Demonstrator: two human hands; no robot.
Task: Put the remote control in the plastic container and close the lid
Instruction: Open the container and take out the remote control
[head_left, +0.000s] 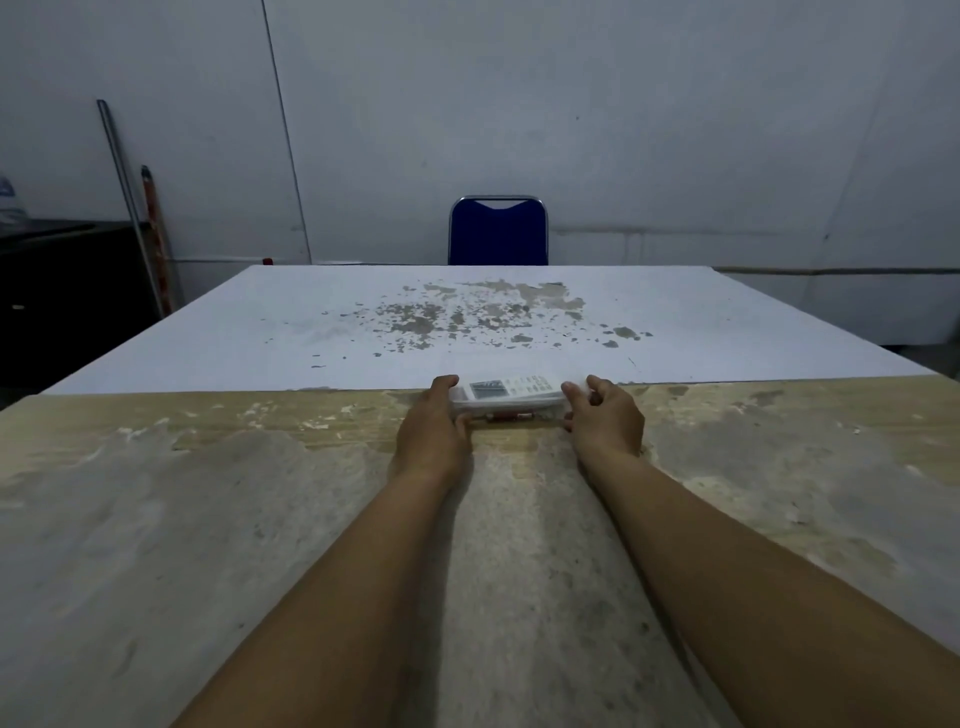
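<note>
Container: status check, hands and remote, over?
Left hand and right hand grip container ends. Remote inside. Nothing in the way.

The left hand (435, 423) and right hand (605, 415) cover both ends of the clear container (506, 410); whether its lid is snapped shut cannot be told. The remote (509, 388) buttons are too small to read. The chair (497, 231) seat hides behind the table (260, 519)
</note>
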